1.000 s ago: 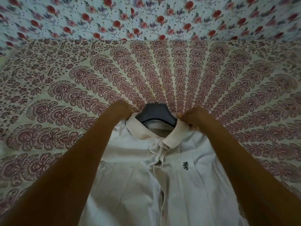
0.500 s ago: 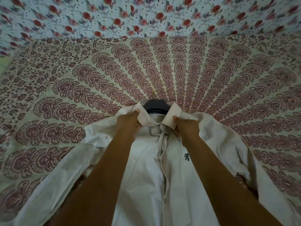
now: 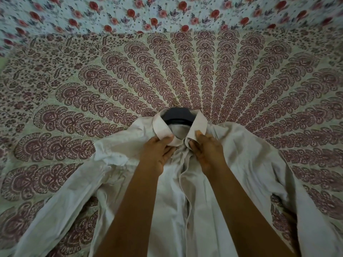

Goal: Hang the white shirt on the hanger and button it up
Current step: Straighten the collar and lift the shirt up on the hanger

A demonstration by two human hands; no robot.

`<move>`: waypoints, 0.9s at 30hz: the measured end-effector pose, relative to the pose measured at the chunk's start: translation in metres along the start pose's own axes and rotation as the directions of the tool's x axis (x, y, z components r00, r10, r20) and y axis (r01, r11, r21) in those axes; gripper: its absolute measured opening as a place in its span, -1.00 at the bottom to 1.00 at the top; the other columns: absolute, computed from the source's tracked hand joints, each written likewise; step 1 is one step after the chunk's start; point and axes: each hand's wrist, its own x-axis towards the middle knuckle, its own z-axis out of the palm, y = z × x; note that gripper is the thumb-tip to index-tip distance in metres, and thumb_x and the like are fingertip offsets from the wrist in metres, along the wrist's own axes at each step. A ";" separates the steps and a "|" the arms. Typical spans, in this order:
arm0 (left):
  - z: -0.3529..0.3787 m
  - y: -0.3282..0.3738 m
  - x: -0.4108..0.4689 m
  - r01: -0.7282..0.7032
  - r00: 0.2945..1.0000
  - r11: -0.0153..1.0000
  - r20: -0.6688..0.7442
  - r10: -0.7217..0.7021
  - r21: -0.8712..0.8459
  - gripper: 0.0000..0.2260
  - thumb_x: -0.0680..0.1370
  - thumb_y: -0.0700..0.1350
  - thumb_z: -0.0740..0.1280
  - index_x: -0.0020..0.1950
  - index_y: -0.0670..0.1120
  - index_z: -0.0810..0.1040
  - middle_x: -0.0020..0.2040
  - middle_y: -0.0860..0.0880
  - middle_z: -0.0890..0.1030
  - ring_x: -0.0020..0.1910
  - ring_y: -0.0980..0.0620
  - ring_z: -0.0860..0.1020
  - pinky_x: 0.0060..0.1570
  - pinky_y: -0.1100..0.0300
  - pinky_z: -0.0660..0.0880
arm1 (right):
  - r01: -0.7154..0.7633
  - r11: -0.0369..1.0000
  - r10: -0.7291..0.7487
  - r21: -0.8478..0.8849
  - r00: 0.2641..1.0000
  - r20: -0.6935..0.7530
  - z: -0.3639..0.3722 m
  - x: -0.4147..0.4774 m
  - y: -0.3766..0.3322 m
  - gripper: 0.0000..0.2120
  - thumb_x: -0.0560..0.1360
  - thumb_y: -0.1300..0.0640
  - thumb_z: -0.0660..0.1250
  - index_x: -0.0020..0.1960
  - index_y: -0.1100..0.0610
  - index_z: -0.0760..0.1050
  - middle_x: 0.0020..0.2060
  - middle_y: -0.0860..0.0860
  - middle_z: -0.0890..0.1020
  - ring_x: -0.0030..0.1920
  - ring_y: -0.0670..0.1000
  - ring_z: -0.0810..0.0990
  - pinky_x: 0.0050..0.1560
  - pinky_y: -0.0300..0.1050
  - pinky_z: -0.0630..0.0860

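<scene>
The white shirt lies front-up on the patterned bedspread, its sleeves spread to both sides. A dark hanger sits inside the collar, and its thin metal hook points away from me. My left hand pinches the left collar tip and placket just below the neck. My right hand pinches the right collar edge and placket beside it. The two hands nearly meet at the top of the front opening. Any button there is hidden by my fingers.
The maroon-and-cream bedspread stretches all around the shirt. A floral sheet with red roses runs along the far side. The shirt's left sleeve reaches toward the near left corner.
Both hands have moved from the outer collar sides inward and down to the top of the placket. The shirt's sleeves and shoulders now lie spread out.
</scene>
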 end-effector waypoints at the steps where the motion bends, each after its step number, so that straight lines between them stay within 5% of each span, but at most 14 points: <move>1: -0.001 0.000 -0.002 -0.007 0.999 0.998 -0.035 0.009 0.058 -0.77 0.49 -0.27 0.36 0.14 -0.22 0.50 -0.05 -0.15 0.62 -0.14 -0.02 0.62 -0.23 0.28 0.61 | 0.000 0.999 0.000 -0.041 1.000 0.007 -0.001 -0.003 0.002 -0.97 0.51 0.27 0.29 -0.11 0.24 0.47 -0.25 0.10 0.57 -0.29 -0.04 0.56 -0.28 -0.31 0.58; 5: 0.002 -0.001 -0.006 -0.007 1.000 0.998 0.007 0.007 0.064 -0.77 0.49 -0.36 0.32 0.15 -0.29 0.50 -0.12 -0.12 0.62 -0.19 0.02 0.60 -0.28 0.30 0.61 | -0.017 0.995 0.018 -0.097 1.000 0.015 -0.006 -0.008 0.001 -0.89 0.54 0.21 0.26 -0.01 0.26 0.44 -0.30 0.11 0.61 -0.28 -0.04 0.61 -0.27 -0.28 0.60; 10: 0.010 -0.004 -0.012 -0.109 0.987 0.976 0.098 0.129 -0.191 -0.75 0.55 -0.42 0.14 -0.03 -0.12 0.49 -0.18 -0.04 0.58 -0.20 0.09 0.56 -0.28 0.33 0.57 | -0.220 0.934 0.187 0.282 0.973 0.138 -0.007 -0.013 -0.006 -0.80 0.59 0.22 0.14 -0.14 0.27 0.46 -0.46 0.08 0.66 -0.42 -0.05 0.66 -0.37 -0.23 0.61; 12: 0.011 -0.010 -0.010 -0.120 0.980 0.967 0.127 0.151 -0.224 -0.75 0.53 -0.46 0.12 0.03 -0.17 0.46 -0.15 -0.10 0.55 -0.19 0.02 0.54 -0.31 0.30 0.58 | -0.232 0.924 0.193 0.304 0.969 0.155 -0.009 -0.014 -0.003 -0.79 0.59 0.23 0.14 -0.18 0.25 0.46 -0.46 0.08 0.66 -0.42 -0.06 0.66 -0.36 -0.23 0.61; 15: 0.011 -0.014 -0.008 -0.180 0.983 0.984 0.019 0.180 -0.008 -0.78 0.51 -0.45 0.18 0.06 -0.19 0.41 -0.15 -0.15 0.52 -0.22 -0.01 0.55 -0.29 0.26 0.57 | -0.095 0.995 0.093 0.017 0.991 0.099 -0.014 -0.013 0.001 -0.88 0.57 0.26 0.18 -0.08 0.24 0.48 -0.36 0.06 0.67 -0.33 -0.08 0.66 -0.28 -0.28 0.62; 17: 0.007 -0.015 -0.002 -0.181 0.964 0.932 -0.133 0.232 0.314 -0.76 0.46 -0.42 0.29 0.01 -0.14 0.39 -0.15 -0.12 0.54 -0.13 -0.09 0.59 -0.14 0.10 0.62 | 0.031 0.965 -0.027 -0.262 0.999 0.018 -0.019 -0.009 0.005 -0.93 0.54 0.29 0.23 -0.07 0.24 0.49 -0.30 0.10 0.64 -0.32 -0.07 0.62 -0.27 -0.29 0.61; 20: 0.004 -0.014 0.002 -0.194 0.921 0.723 -0.130 0.367 0.663 -0.59 0.36 -0.31 0.44 0.10 -0.11 0.34 -0.14 -0.10 0.54 -0.06 -0.18 0.60 -0.05 -0.11 0.59 | 0.160 0.795 -0.220 -0.585 0.975 -0.033 -0.023 -0.003 0.007 -0.92 0.44 0.28 0.36 -0.14 0.32 0.52 -0.32 0.16 0.62 -0.36 0.01 0.60 -0.23 -0.10 0.62; 23: 0.005 -0.010 -0.004 -0.140 0.882 0.462 -0.101 0.459 0.876 -0.42 0.36 -0.14 0.51 0.24 -0.12 0.26 -0.09 -0.09 0.52 -0.07 -0.12 0.55 -0.11 0.10 0.49 | 0.223 0.394 -0.402 -0.892 0.914 0.051 -0.024 -0.002 0.007 -0.78 0.37 0.11 0.46 -0.32 0.16 0.44 -0.34 0.06 0.58 -0.28 0.05 0.57 -0.25 -0.13 0.44; 27: 0.007 0.002 -0.016 -0.198 0.763 0.292 -0.040 0.646 0.936 -0.40 0.33 -0.09 0.53 0.24 -0.10 0.27 0.12 -0.15 0.52 0.03 -0.19 0.55 -0.06 0.00 0.50 | 0.251 0.057 -0.634 -0.966 0.757 0.159 -0.024 -0.005 0.001 -0.57 0.37 -0.02 0.43 0.12 0.18 0.43 0.03 0.11 0.56 -0.04 0.11 0.57 -0.24 -0.12 0.39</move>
